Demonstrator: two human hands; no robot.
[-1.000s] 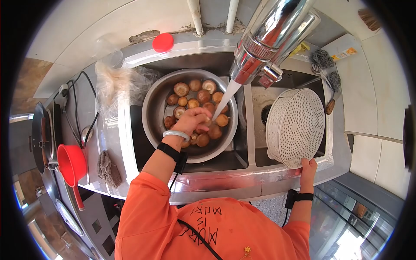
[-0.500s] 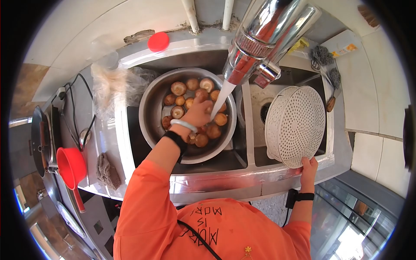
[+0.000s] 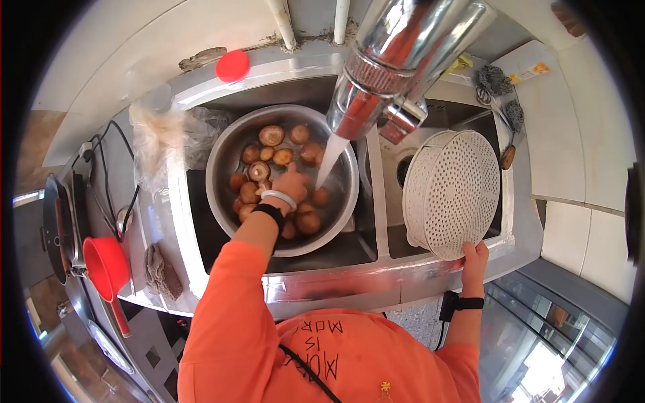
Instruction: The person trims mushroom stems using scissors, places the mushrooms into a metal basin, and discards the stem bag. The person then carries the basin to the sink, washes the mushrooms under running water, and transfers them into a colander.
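Note:
A round metal bowl [image 3: 216,176] stands in the left sink basin, holding water and several brown mushrooms [image 3: 271,136]. Inside it, among the mushrooms, my left hand [image 3: 291,185] dips into the water, its visible fingers apart and nothing seen in its grasp; the fingertips are partly hidden. Water streams from the faucet [image 3: 376,74] into the bowl, just right of that hand. Over the right basin, a white perforated colander [image 3: 463,188] is tilted on its side. My right hand [image 3: 474,258] is closed on its lower rim.
Clear plastic bags [image 3: 168,141] lie left of the sink, with a red lid [image 3: 232,66] behind. A red ladle [image 3: 106,269], a grey cloth [image 3: 161,272] and cables are at the left. Steel scrubbers [image 3: 494,79] and a brush [image 3: 508,156] sit at the right.
My left hand has moved within the bowl, and the mushrooms have shifted, many of them toward the left. The view has turned slightly. My right hand still holds the colander.

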